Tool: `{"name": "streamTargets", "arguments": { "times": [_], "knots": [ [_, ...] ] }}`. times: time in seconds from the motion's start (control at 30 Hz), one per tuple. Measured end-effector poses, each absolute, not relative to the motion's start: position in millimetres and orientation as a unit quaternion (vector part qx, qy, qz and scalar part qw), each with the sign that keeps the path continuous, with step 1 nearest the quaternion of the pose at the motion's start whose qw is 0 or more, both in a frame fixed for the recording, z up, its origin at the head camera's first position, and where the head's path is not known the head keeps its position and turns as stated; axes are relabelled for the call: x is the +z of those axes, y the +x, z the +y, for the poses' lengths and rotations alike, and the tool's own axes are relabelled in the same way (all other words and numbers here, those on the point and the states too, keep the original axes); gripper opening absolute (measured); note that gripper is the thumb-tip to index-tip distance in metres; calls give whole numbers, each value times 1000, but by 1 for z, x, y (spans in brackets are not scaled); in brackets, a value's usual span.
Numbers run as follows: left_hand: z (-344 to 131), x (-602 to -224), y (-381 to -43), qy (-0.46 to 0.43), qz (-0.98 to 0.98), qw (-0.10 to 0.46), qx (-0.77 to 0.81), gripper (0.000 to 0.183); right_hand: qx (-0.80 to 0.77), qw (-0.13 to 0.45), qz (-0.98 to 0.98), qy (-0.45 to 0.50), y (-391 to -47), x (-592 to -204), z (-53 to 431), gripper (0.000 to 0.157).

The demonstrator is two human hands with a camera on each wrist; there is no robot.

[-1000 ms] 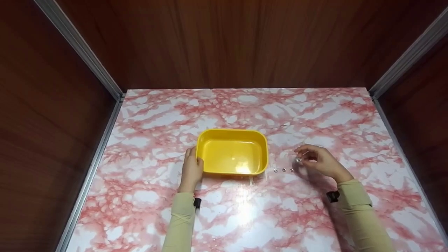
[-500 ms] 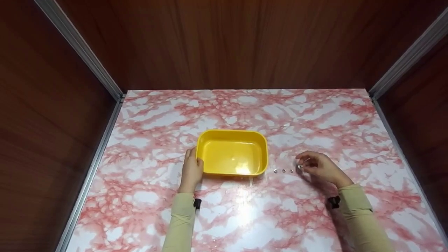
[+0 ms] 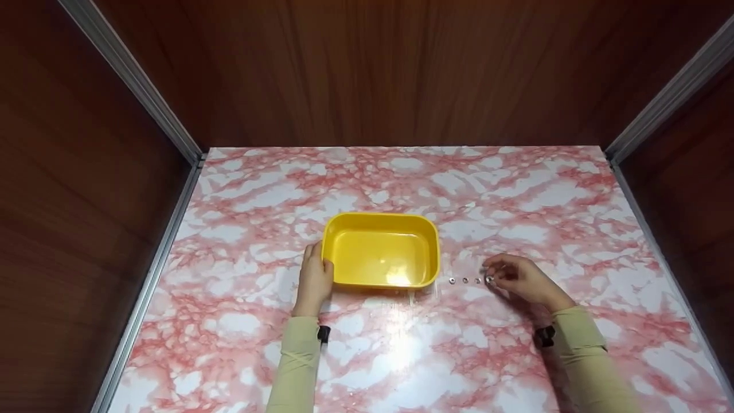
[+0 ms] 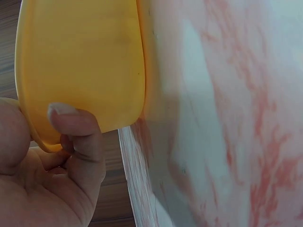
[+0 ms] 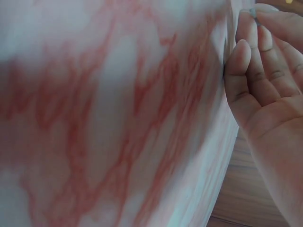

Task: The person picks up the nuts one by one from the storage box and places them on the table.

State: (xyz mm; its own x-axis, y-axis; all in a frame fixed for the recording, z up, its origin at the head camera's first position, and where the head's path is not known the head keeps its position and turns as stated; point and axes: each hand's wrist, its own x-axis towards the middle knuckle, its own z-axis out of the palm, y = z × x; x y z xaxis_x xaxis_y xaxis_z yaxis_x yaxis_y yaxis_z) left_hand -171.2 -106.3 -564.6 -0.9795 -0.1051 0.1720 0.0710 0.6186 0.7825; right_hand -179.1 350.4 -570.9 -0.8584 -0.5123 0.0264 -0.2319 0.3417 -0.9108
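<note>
A yellow plastic container (image 3: 381, 220) stands near the middle of the table, with nothing visible inside. My left hand (image 3: 313, 284) grips its left wall; in the left wrist view the thumb (image 4: 78, 124) lies against the yellow wall (image 4: 85, 61). To the container's right, three small metal nuts lie in a row: the left nut (image 3: 452, 281), the middle nut (image 3: 465, 280) and the right nut (image 3: 477, 281). At that row's right end my right hand (image 3: 527, 282) pinches another small nut (image 3: 490, 279) low over the table. Only a sliver of this nut (image 5: 255, 17) shows in the right wrist view.
The table (image 3: 252, 355) has a red and white marbled top. Dark wood panels rise at the back (image 3: 395, 74) and on both sides, with grey metal strips (image 3: 143, 97) at the corners. A bright glare spot lies on the table in front of the container.
My right hand has come down and nearer to me with the nut, to the right end of the row. The left hand and container have stayed put.
</note>
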Motion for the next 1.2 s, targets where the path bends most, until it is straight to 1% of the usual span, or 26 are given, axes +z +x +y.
{"name": "streamTargets", "arguments": {
  "times": [0.2, 0.57, 0.9, 1.2],
  "knots": [
    [-106, -564, -171, 11, -894, 100, -436, 41, -519, 143, 813, -221, -179, -570, 350, 35],
    [-106, -563, -171, 17, -893, 90, -440, 41, -513, 141, 818, -220, -178, -571, 347, 32],
    [-106, -563, -170, 21, -892, 86, -442, 42, -503, 124, 826, -222, -176, -575, 345, 29],
    [-105, -564, -170, 12, -891, 101, -443, 42, -501, 101, 836, -201, -173, -574, 344, 31]
  ]
}}
